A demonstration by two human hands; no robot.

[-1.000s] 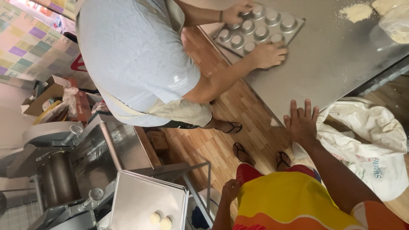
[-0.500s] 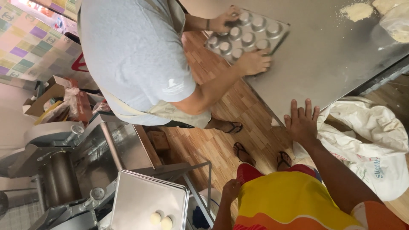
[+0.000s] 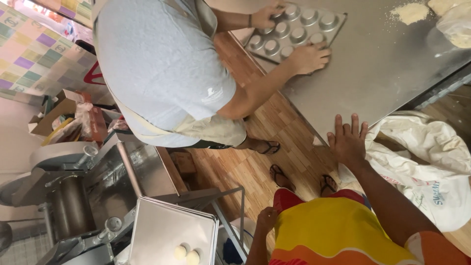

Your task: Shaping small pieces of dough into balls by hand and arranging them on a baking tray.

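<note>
Co-worker's muffin tray is turning slightly; right hand is resting open on the tabletop, left hand is hanging, grip unclear. Keeping that palm flat is steadying best

Flat steel table, bare near edge; white cloth sack slumped just below it.

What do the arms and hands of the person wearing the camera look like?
Both are bare: no gloves, and no watch or rings that I can make out. The right hand has its fingers uncovered, and the arm is bare up to a short orange sleeve. The left hand and its forearm are also uncovered. The shirt is banded yellow, orange and red.
</note>
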